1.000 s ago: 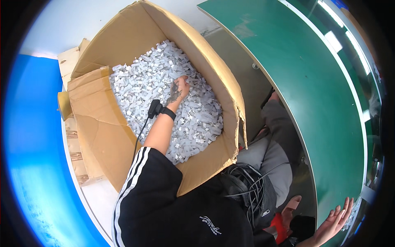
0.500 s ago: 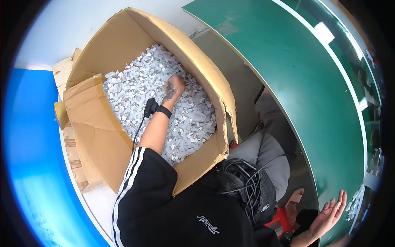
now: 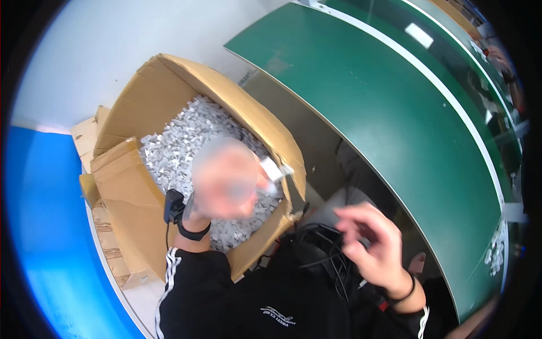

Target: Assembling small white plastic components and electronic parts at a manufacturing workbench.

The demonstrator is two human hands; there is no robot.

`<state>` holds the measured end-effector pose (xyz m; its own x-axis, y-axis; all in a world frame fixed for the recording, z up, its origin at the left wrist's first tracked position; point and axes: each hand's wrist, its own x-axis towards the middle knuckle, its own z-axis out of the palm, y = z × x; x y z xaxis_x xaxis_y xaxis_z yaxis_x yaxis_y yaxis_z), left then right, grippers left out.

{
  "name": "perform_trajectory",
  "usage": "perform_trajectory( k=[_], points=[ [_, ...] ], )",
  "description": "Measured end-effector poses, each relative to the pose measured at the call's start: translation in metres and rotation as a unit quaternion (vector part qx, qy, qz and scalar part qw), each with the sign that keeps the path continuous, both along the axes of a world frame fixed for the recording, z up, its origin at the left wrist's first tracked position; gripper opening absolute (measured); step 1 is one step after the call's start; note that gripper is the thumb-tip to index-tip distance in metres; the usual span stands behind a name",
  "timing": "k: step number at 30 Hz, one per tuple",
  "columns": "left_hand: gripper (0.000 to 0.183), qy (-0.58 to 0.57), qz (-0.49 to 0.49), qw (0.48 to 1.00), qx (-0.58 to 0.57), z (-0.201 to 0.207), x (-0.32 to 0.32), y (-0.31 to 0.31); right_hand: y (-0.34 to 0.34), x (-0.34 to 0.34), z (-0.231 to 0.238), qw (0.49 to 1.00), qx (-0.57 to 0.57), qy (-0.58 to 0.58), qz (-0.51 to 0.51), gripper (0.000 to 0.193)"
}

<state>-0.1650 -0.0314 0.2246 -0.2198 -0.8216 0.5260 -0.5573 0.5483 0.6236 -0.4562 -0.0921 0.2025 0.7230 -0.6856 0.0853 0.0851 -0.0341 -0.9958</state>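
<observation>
My left hand (image 3: 226, 181), smeared and partly blurred, is raised over a large cardboard box (image 3: 121, 172). White plastic pieces (image 3: 271, 168) stick out at its fingertips; the closed fingers seem to hold them, though the grip is unclear. Under the hand, a heap of small grey-white plastic pieces (image 3: 172, 150) fills much of the box. To the right of the box, my right hand (image 3: 375, 243) hangs in the air with bent fingers apart and nothing visible between them. A black wristband with a small device (image 3: 175, 206) sits on my left wrist.
A green table (image 3: 361, 96) with a white stripe curves along the right, with small white pieces (image 3: 495, 251) near its edge. Black cables (image 3: 322, 243) lie over my lap. Wooden pallet boards (image 3: 101, 220) show beside the box. Another person's hand (image 3: 497, 56) appears at the far right.
My left hand has lifted out of the heap with white pieces at its fingertips. My right hand has moved left from the table's edge toward the box, its fingers now bent. The view has shifted.
</observation>
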Motion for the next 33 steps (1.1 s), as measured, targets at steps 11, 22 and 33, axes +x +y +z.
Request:
perform_trajectory(
  k=[11, 22, 33],
  points=[
    [0.032, 0.160, -0.211, 0.964, 0.022, 0.006, -0.091, -0.031, 0.018, -0.006, 0.003, 0.942, 0.236, -0.225, -0.083, 0.018],
    [0.038, 0.173, -0.230, 0.957, 0.023, -0.004, -0.116, -0.032, 0.023, -0.030, 0.005, 0.967, 0.134, -0.164, -0.141, 0.012],
    [0.040, 0.143, -0.163, 0.971, 0.105, -0.001, -0.123, -0.022, 0.022, -0.036, -0.001, 0.969, -0.084, -0.118, -0.200, 0.011]
  ],
)
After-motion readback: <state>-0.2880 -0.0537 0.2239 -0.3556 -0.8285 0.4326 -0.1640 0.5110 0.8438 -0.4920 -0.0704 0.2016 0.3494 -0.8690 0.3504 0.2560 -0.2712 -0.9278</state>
